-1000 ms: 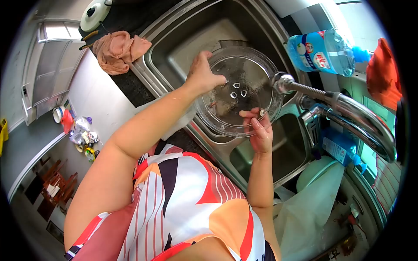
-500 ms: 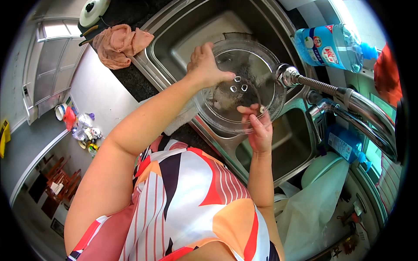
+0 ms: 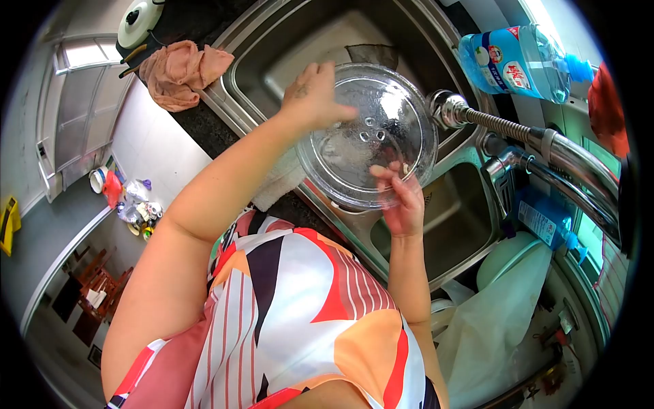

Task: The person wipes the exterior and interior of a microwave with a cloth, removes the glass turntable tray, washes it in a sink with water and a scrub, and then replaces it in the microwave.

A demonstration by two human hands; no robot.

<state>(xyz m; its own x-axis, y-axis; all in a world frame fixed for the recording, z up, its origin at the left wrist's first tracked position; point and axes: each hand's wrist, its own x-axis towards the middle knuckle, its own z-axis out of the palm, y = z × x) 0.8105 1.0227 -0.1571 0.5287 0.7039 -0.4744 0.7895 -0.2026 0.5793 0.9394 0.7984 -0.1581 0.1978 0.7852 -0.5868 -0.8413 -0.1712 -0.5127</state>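
Observation:
A round, clear glass turntable plate point(image 3: 368, 160) with small raised nubs at its middle is held tilted over the double sink. My left hand point(image 3: 313, 99) is at its upper left rim, thumb over the glass and fingers curled at the edge. From below, my right hand point(image 3: 402, 201) grips the lower right rim, and some of its fingers show through the glass. A small pale ring-like thing is on or by those fingers. The plate looks wet.
Behind the plate is the large steel sink basin point(image 3: 306, 51), with a smaller basin point(image 3: 456, 218) nearer. A chrome faucet point(image 3: 572, 167) reaches in from the right. Detergent bottles point(image 3: 514, 65) stand beside it. A pink cloth point(image 3: 180, 75) lies at the left; a white cloth point(image 3: 281, 180) is on the near edge.
The plate has shifted slightly left and turned, so its nubs sit differently and more light glints off it. My left hand has moved a little left along the rim.

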